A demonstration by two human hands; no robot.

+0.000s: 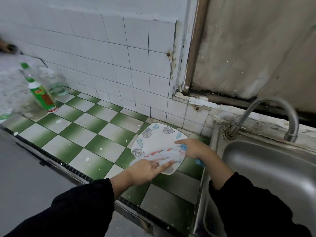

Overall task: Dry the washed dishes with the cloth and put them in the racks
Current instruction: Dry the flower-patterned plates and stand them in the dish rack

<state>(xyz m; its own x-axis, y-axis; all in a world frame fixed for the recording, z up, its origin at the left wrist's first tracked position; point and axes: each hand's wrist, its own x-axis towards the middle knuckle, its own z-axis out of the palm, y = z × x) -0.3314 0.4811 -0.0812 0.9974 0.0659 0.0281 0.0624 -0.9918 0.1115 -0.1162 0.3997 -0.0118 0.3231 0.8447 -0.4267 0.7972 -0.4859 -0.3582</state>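
Note:
A white square plate (157, 135) with grey and blue leaf prints is held tilted over the green-and-white checked counter (77, 134), just left of the sink. A white cloth (168, 153) with red flower prints lies across the plate's near half. My left hand (145, 170) presses the cloth onto the plate with straight fingers. My right hand (195, 147) grips the plate's right edge, thumb on top; something blue shows at its thumb and below its wrist. No rack is in view.
A steel sink (273, 168) with a curved faucet (266, 108) lies to the right. A green-labelled bottle (41, 94) and clear bottles (54, 82) stand at the counter's far left. White wall tiles run behind, and the counter's front edge drops to the floor.

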